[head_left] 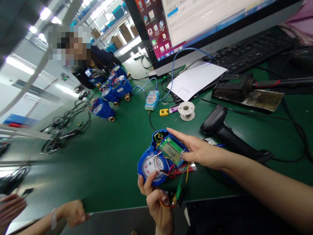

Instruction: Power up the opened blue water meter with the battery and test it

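On a green bench mat (pixel 110 163), the left hand (pixel 158 202) grips the lower rim of an opened blue plastic water meter (pixel 160 156) while the right hand (pixel 200 151) lies flat, fingers extended, against its exposed green circuit board (pixel 172 150). The display apparently reads "Good"; the cover is off, with clip leads (pixel 179 186) attached.

"Good" on meter display (pixel 171 151)
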